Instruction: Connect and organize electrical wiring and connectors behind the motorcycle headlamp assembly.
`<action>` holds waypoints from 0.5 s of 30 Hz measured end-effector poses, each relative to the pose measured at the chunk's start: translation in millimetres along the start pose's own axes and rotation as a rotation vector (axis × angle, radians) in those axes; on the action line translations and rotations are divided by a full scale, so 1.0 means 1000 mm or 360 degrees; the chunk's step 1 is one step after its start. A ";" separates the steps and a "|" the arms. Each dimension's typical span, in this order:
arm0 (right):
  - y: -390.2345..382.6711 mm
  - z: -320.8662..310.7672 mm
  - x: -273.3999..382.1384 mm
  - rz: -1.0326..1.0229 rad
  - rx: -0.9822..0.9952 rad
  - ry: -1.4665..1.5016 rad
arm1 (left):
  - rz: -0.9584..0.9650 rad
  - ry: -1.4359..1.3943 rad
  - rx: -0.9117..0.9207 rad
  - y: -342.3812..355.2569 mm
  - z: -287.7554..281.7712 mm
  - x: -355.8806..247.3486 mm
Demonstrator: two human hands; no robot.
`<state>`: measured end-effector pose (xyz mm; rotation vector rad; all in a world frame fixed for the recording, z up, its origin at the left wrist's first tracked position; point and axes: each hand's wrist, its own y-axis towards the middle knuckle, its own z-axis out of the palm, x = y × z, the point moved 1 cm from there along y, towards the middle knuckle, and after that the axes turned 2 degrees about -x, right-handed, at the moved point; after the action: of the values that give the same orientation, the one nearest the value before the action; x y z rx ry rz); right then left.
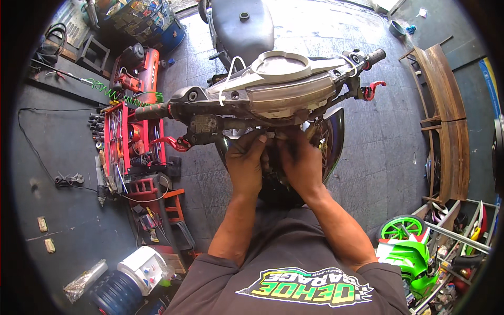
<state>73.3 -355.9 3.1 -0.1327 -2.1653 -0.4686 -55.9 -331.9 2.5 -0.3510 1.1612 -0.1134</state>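
Observation:
Both my hands work just under the headlight unit [291, 97] of a motorcycle, on the near side of its handlebar. My left hand [245, 160] is closed, its thumb pressed against the fingers beside a small pale piece; what it grips is too small to name. Close by on the right, my right hand [303, 165] has its fingers bent inward among the wiring, dark and partly hidden, and what they hold does not show. Red brake lever [173, 142] lies left of my left hand; a second red lever [374, 90] sits by the right grip [375, 58].
Beyond the handlebar is the black seat [242, 31]. To the left stand a red tool cart [116, 147] and a red air compressor [149, 73] with a green coiled hose. A wooden bench [452, 121] lines the right wall; green fairing parts [415, 262] lie at lower right.

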 end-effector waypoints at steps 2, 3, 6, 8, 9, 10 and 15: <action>-0.012 -0.009 -0.003 0.0063 0.0058 0.0120 | 0.0020 -0.0029 -0.0001 -0.001 -0.001 -0.001; -0.021 -0.014 -0.005 0.0126 0.0105 0.0235 | 0.0019 -0.0030 -0.0014 -0.001 0.000 -0.003; -0.040 -0.017 -0.017 0.0195 0.0121 0.0247 | -0.0042 0.0002 0.0002 0.000 0.004 -0.003; -0.041 -0.015 -0.019 0.0216 0.0112 0.0250 | 0.0040 -0.0030 0.0030 0.002 0.001 0.002; -0.039 -0.013 -0.018 0.0135 0.0092 0.0192 | 0.0040 -0.0026 0.0029 0.002 0.002 0.002; -0.038 -0.011 -0.017 0.0057 0.0071 0.0132 | 0.0044 -0.0013 0.0000 0.001 0.002 0.002; -0.020 -0.004 -0.007 0.0011 0.0021 0.0055 | 0.0118 0.0053 0.0014 0.002 0.001 0.002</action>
<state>75.0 -375.4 -5.9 -0.1241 -2.1329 -0.4496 -54.1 -330.5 1.2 -0.2991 1.2051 -0.0594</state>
